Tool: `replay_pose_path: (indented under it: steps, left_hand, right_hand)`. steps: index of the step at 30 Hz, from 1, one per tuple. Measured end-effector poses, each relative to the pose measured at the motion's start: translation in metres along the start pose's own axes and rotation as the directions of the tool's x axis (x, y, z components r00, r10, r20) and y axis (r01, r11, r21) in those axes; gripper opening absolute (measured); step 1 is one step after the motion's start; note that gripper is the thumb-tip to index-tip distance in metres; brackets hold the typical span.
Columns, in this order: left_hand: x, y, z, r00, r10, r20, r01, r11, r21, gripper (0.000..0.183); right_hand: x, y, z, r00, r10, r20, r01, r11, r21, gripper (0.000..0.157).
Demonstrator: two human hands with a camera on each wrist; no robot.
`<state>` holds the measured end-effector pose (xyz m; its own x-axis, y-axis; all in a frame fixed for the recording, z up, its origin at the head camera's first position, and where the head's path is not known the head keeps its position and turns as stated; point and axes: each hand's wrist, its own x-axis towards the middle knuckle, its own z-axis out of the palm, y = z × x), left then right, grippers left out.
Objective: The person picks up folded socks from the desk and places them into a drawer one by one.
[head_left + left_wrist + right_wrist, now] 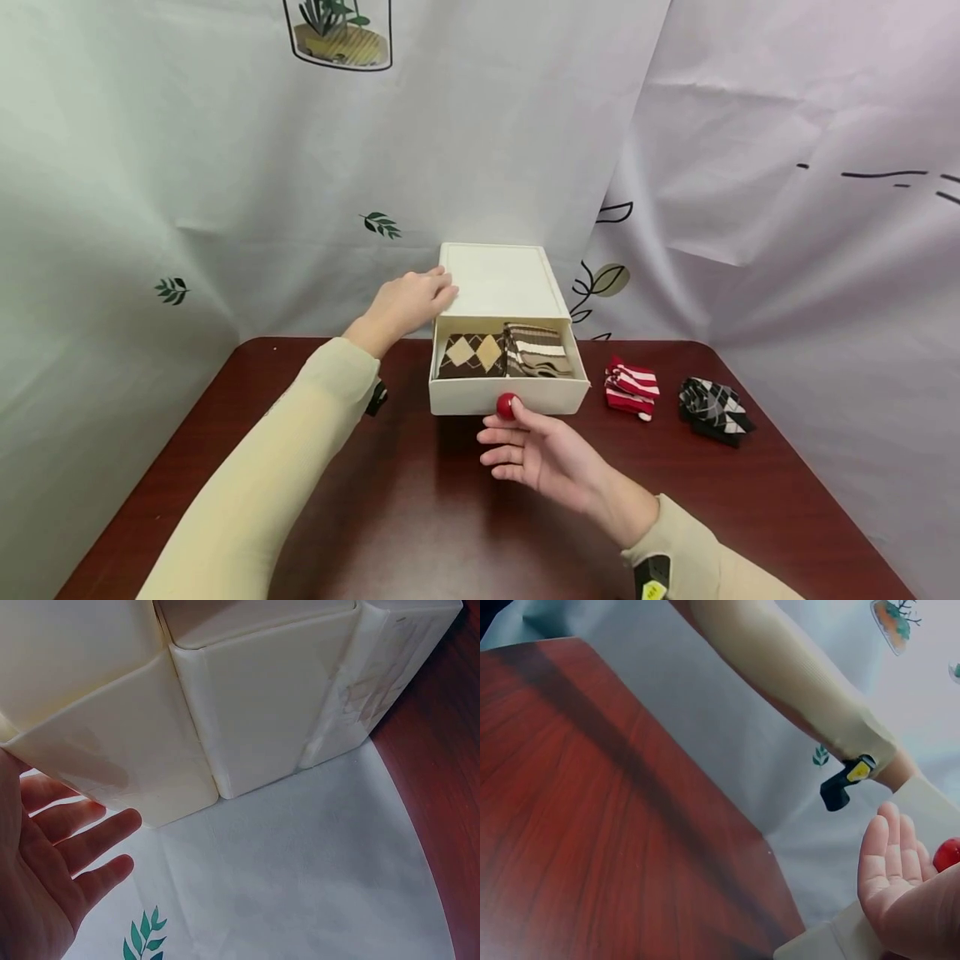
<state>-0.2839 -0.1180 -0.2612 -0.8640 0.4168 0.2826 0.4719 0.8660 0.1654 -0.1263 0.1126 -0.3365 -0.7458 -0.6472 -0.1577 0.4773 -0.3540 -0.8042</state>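
Cream sleeves (300,450) reach in from both sides, a black device with a yellow label (654,590) strapped at the right wrist. The red knob (506,406) is round and glossy, set on the front of the drawer (457,398) of a plain off-white box (498,279) near the table's far edge. The right hand (551,467) has its thumb against the knob, its other fingers loosely extended and apart. The left hand (408,300) rests at the box's upper left edge, fingers relaxed and uncurled, gripping nothing.

The drawer is pulled partway out. Inside, side by side, lie a folded brown argyle sock bundle (471,357) on the left and a brown-and-white striped bundle (537,352) on the right. Right of the box, a red-and-white striped bundle (632,387) and a black-and-grey argyle bundle (716,408) lie apart on the dark reddish table (405,517). Behind hangs a creased whitish cloth (487,125) printed with leaves.
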Motion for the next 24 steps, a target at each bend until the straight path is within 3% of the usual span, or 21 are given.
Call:
replay_pose_path:
  steps: [24]
  left_hand:
    - [-0.001, 0.002, -0.001, 1.000, 0.019, -0.005, -0.019, 1.000, 0.015, 0.035]
  right_hand:
    - [0.035, -0.025, -0.009, 0.995, -0.011, -0.103, 0.017, 0.998, 0.058, 0.039]
